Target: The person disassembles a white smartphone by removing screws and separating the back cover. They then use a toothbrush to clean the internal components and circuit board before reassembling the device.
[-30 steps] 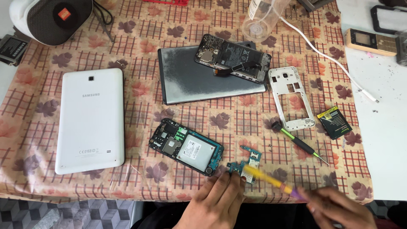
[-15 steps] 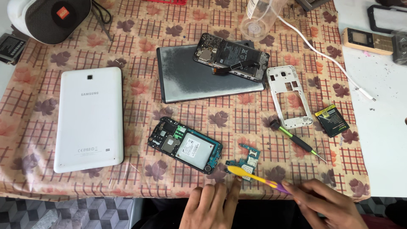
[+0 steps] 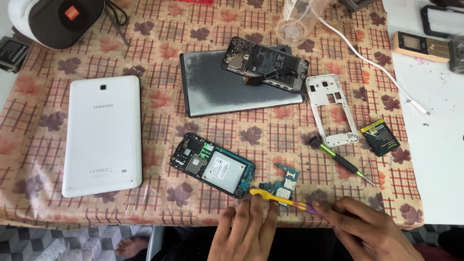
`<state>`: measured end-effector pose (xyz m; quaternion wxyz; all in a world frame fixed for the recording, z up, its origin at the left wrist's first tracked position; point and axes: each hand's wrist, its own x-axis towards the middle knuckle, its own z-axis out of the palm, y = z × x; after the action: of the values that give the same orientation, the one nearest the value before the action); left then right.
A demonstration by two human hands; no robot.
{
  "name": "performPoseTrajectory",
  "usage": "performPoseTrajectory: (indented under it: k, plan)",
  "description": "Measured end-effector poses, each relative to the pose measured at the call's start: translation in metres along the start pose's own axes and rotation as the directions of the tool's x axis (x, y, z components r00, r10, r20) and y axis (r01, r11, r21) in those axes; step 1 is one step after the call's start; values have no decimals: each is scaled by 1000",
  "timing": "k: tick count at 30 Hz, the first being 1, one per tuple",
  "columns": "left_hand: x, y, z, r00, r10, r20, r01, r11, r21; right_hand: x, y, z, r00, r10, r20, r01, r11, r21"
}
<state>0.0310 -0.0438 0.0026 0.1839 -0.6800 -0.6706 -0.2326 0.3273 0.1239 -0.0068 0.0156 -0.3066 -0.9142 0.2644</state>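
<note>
My right hand (image 3: 372, 232) grips a yellow and purple pry tool (image 3: 282, 200) at the table's front edge. Its yellow tip reaches left over a small green circuit board (image 3: 282, 183). My left hand (image 3: 244, 232) rests flat on the tablecloth just below the tool, fingers close to the board. An opened phone body (image 3: 212, 164) with exposed parts lies just left of the board.
A white tablet (image 3: 104, 135) lies face down at left. A dark grey tablet (image 3: 227, 89) carries another opened phone (image 3: 266, 63). A white phone frame (image 3: 331, 108), a screwdriver (image 3: 338, 159), a battery (image 3: 382, 137), a plastic cup (image 3: 297, 21) and a speaker (image 3: 58, 19) lie around.
Both hands have shifted slightly; the left hand has come further onto the table under the pry tool. The tool's tip stays over the circuit board.
</note>
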Motion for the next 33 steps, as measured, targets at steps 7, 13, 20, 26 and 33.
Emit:
performPoseTrajectory:
  k: [7,13,20,26,33]
  plan:
    - [0,0,-2,999,-11,44,11,1000,-10,-7,5,-11,994,-81,-76,72,991,-111]
    - [-1,-1,-3,998,10,67,-9,1000,-14,2,-5,2,993,114,-7,-114,993,-15]
    - [-1,0,-3,996,35,87,-35,999,6,-7,-8,7,951,-153,-268,113,981,-158]
    - [0,-4,-4,993,37,109,-33,999,-31,-14,-7,8,960,-64,-271,29,991,-134]
    - [-4,-5,-1,995,33,91,-28,998,-60,-5,-4,-7,952,-169,-255,155,985,-73]
